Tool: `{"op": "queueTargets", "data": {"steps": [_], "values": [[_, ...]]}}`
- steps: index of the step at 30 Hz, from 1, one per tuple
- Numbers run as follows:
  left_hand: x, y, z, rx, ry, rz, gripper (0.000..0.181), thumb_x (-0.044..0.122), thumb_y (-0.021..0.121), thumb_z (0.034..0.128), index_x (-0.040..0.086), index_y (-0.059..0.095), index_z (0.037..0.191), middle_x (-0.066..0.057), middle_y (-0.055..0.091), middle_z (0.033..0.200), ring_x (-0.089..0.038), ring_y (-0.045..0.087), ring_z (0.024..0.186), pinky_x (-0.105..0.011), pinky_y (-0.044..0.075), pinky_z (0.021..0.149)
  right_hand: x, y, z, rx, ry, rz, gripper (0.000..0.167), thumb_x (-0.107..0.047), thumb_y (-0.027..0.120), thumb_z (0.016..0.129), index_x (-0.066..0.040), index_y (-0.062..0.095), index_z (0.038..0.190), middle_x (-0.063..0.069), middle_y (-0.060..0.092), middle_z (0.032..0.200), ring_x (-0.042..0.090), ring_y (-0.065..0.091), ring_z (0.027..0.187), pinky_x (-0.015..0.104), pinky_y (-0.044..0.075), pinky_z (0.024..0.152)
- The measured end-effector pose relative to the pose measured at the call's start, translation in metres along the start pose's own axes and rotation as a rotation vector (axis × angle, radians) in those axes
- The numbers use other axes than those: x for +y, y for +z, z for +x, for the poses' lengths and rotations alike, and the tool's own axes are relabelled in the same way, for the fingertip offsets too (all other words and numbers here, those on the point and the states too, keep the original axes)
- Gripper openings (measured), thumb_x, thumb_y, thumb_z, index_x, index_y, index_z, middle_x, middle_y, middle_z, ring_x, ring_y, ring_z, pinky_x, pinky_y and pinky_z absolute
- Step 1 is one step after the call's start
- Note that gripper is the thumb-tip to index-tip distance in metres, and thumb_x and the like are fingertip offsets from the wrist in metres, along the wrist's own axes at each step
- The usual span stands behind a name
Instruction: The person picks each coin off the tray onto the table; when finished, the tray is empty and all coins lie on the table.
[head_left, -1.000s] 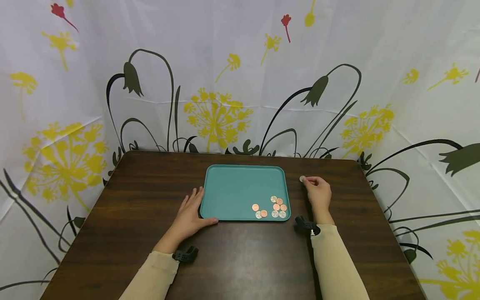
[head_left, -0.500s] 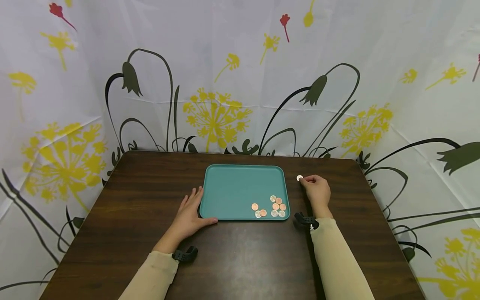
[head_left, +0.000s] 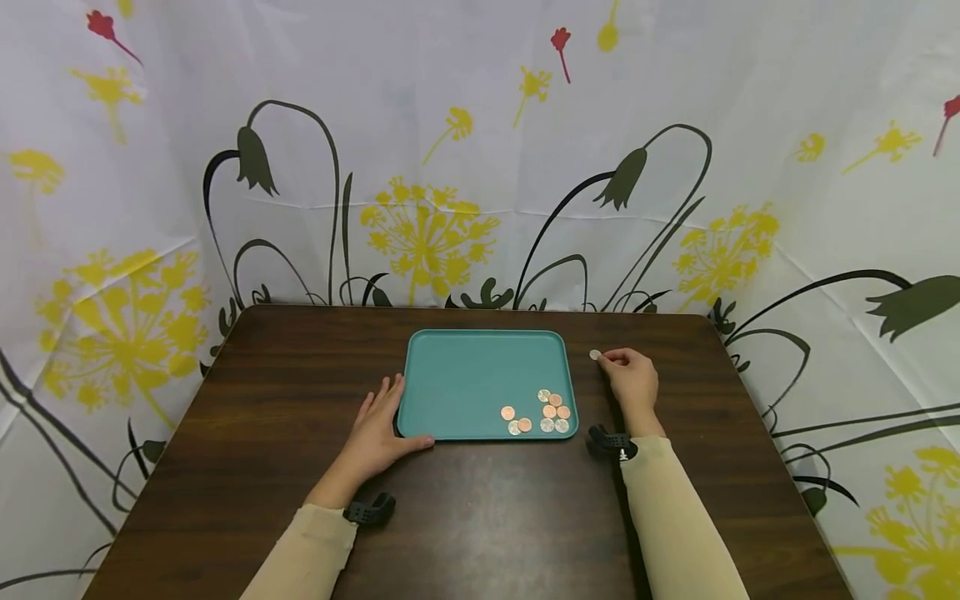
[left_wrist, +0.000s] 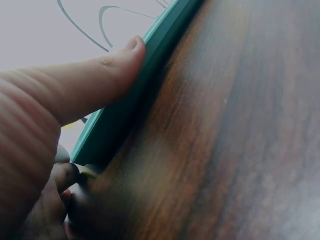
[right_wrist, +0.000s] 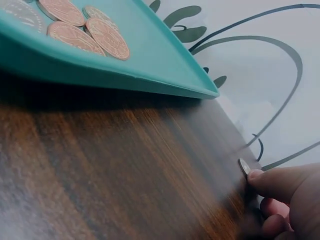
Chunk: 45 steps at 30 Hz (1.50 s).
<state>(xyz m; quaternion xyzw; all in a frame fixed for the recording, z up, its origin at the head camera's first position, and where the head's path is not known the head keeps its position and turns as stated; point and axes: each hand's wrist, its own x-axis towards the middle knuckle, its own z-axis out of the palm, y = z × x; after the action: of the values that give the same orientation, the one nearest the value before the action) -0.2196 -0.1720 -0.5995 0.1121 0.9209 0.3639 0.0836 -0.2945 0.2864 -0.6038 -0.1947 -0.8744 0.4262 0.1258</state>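
Observation:
The teal tray (head_left: 480,367) lies on the table with several copper and silver coins (head_left: 550,411) in its front right part. My left hand (head_left: 377,432) rests at the tray's front left corner, thumb along the front edge and fingers spread by the left side; in the left wrist view the thumb touches the tray wall (left_wrist: 112,127). Right of the tray, my right hand (head_left: 636,385) has a silver coin (head_left: 595,355) at its fingertips. In the right wrist view that coin (right_wrist: 244,166) stands tilted at the fingertip, low over or touching the table; which, I cannot tell.
The dark wooden table (head_left: 480,525) reaches back to a white curtain (head_left: 465,50) printed with flowers. A black band with a small device sits on each wrist.
My right hand has moved slightly left with the silver coin, closer to the tray. The left hand and the tray stay in place; the head view has shifted a little.

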Motion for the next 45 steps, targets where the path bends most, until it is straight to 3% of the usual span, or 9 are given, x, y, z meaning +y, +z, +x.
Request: {"op": "queueTargets", "data": {"steps": [5, 9, 13, 16, 20, 25, 31, 37, 45], "values": [[-0.002, 0.0, 0.0, 0.01, -0.007, 0.007, 0.128, 0.051, 0.092, 0.0868, 0.003, 0.012, 0.175, -0.018, 0.01, 0.184, -0.04, 0.002, 0.172, -0.063, -0.002, 0.137, 0.003, 0.003, 0.001, 0.007, -0.033, 0.036, 0.023, -0.034, 0.084, 0.098, -0.011, 0.084, 0.101, 0.006, 0.073, 0.085, 0.02, 0.06, 0.073, 0.033, 0.046, 0.069], [-0.001, 0.001, 0.001, 0.007, -0.006, 0.006, 0.128, 0.051, 0.092, 0.0868, 0.003, 0.012, 0.175, -0.018, 0.01, 0.184, -0.039, 0.002, 0.172, -0.063, -0.002, 0.137, 0.011, 0.003, -0.002, 0.014, -0.101, 0.159, 0.021, -0.03, 0.083, 0.1, -0.01, 0.081, 0.107, 0.006, 0.072, 0.088, 0.016, 0.06, 0.071, 0.026, 0.05, 0.066], [-0.001, 0.001, 0.001, 0.001, -0.012, 0.003, 0.129, 0.053, 0.091, 0.0867, 0.006, 0.012, 0.176, -0.017, 0.01, 0.184, -0.039, 0.002, 0.172, -0.064, -0.002, 0.137, 0.018, -0.002, -0.009, -0.069, -0.169, 0.367, 0.024, -0.024, 0.081, 0.102, -0.005, 0.078, 0.116, 0.006, 0.071, 0.092, 0.016, 0.062, 0.073, 0.022, 0.056, 0.065], [-0.001, -0.001, -0.001, -0.001, -0.018, -0.005, 0.128, 0.053, 0.091, 0.0866, 0.007, 0.012, 0.176, -0.017, 0.01, 0.184, -0.04, 0.002, 0.172, -0.065, -0.003, 0.136, 0.018, -0.006, -0.017, -0.175, -0.17, 0.436, 0.028, -0.025, 0.082, 0.101, -0.004, 0.078, 0.119, 0.0, 0.072, 0.096, 0.016, 0.061, 0.077, 0.023, 0.057, 0.066], [-0.001, -0.002, -0.004, 0.005, -0.017, -0.002, 0.128, 0.052, 0.092, 0.0864, 0.006, 0.013, 0.176, -0.019, 0.011, 0.184, -0.042, 0.002, 0.172, -0.066, -0.002, 0.135, 0.008, -0.005, -0.026, -0.385, -0.198, 0.364, 0.028, -0.032, 0.082, 0.101, -0.009, 0.08, 0.118, -0.002, 0.071, 0.096, 0.017, 0.06, 0.076, 0.026, 0.055, 0.065], [-0.002, -0.002, -0.004, 0.001, -0.011, -0.005, 0.129, 0.053, 0.091, 0.0866, 0.005, 0.012, 0.176, -0.021, 0.011, 0.183, -0.044, 0.002, 0.171, -0.068, -0.001, 0.135, -0.01, 0.004, -0.035, -0.56, -0.346, 0.154, 0.02, -0.029, 0.084, 0.099, -0.018, 0.083, 0.116, 0.002, 0.069, 0.089, 0.017, 0.058, 0.074, 0.027, 0.05, 0.064], [0.0, 0.0, 0.004, -0.016, -0.014, 0.004, 0.132, 0.055, 0.091, 0.0859, 0.006, 0.008, 0.176, -0.02, 0.007, 0.184, -0.041, 0.0, 0.172, -0.065, -0.003, 0.136, -0.023, 0.009, -0.043, -0.597, -0.409, -0.032, 0.018, -0.023, 0.087, 0.096, -0.019, 0.084, 0.113, 0.001, 0.066, 0.085, 0.015, 0.061, 0.073, 0.028, 0.051, 0.067], [0.001, -0.003, 0.009, -0.041, -0.027, 0.009, 0.137, 0.055, 0.093, 0.0841, 0.003, 0.005, 0.176, -0.021, 0.003, 0.184, -0.042, -0.001, 0.172, -0.064, -0.003, 0.136, -0.028, 0.01, -0.044, -0.579, -0.41, -0.082, 0.015, -0.021, 0.086, 0.096, -0.02, 0.084, 0.111, 0.002, 0.062, 0.085, 0.016, 0.057, 0.071, 0.029, 0.048, 0.064], [0.003, -0.008, 0.01, -0.076, -0.008, 0.015, 0.138, 0.049, 0.096, 0.0823, -0.002, 0.006, 0.174, -0.024, 0.001, 0.183, -0.044, -0.004, 0.171, -0.068, -0.003, 0.135, -0.025, 0.016, -0.048, -0.508, -0.438, -0.11, 0.013, -0.024, 0.086, 0.096, -0.02, 0.083, 0.108, -0.002, 0.066, 0.091, 0.014, 0.059, 0.08, 0.031, 0.049, 0.072]]}}
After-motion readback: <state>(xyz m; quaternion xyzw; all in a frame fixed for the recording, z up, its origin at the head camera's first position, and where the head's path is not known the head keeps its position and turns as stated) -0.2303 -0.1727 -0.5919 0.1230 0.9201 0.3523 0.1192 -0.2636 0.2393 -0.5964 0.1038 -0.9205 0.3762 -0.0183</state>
